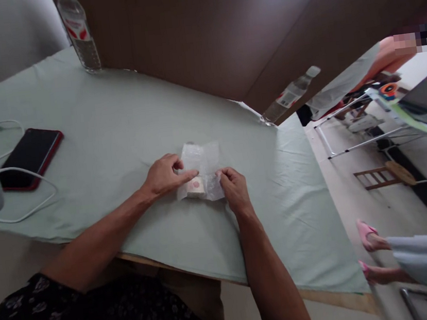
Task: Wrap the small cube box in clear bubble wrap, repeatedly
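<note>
A small pale box (195, 186) with a reddish print on its face lies on the table in front of me. Around and behind it spreads a clear plastic wrap (210, 155), which looks like bubble wrap. My left hand (166, 175) rests at the left of the wrap, thumb stretched over it just above the box and apart from the curled fingers. On the other side, my right hand (234, 184) pinches the wrap's right edge between thumb and fingers. The box's underside is hidden.
A pale green cloth (135, 128) covers the table. Large brown cardboard (182, 34) stands behind, with a bottle (81, 36) at left and another bottle (291, 93) at right. A phone (28, 159) and white cable (26, 217) lie left. A person's pink shoe (366, 234) shows at right.
</note>
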Demonstrator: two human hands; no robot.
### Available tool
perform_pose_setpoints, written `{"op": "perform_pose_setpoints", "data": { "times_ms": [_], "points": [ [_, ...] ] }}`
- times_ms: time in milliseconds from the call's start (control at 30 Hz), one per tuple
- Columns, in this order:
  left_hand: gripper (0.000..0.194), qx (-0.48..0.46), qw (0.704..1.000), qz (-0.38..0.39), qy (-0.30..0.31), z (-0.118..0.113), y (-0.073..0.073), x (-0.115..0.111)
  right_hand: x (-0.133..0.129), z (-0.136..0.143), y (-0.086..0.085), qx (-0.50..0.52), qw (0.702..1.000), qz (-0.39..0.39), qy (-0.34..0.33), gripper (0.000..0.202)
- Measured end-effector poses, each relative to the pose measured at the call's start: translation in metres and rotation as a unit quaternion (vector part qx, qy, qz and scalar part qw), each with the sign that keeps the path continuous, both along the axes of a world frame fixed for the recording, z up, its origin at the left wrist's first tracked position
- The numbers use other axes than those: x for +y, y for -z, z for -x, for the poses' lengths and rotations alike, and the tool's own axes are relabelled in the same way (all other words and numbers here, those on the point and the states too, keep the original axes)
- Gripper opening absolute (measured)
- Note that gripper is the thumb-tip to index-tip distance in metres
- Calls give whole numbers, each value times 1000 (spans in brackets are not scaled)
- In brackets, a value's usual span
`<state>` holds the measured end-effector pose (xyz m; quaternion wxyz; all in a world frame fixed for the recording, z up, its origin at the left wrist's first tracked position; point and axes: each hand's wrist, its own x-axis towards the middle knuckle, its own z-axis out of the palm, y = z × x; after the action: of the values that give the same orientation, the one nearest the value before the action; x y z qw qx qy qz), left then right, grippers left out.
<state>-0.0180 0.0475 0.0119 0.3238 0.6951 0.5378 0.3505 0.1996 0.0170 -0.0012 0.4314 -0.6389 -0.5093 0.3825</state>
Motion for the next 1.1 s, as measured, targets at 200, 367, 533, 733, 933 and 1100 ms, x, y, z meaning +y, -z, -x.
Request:
{"op": "perform_pose_setpoints", "data": {
  "times_ms": [200,367,533,733,933,1100],
  "points": [
    [10,75,995,24,-65,11,7,13,3,-18,-1,-204,978,-39,30,24],
    [14,223,969,-59,-90,24,22,20,4,-33,0,-343,938,-9,48,16],
    [15,152,980,-92,-94,23,13,17,-4,-29,-13,-267,953,-124,71,24],
    [41,60,989,-118,73,14,-5,5,-10,-13,-16,-198,962,-153,-113,44],
    [62,-101,966,99,214,27,-17,0,-18,-24,-34,-5,970,-52,-238,45],
    [36,-106,909,268,303,38,-17,6,-24,-21,-44,20,869,190,-457,43]
  ]
}}
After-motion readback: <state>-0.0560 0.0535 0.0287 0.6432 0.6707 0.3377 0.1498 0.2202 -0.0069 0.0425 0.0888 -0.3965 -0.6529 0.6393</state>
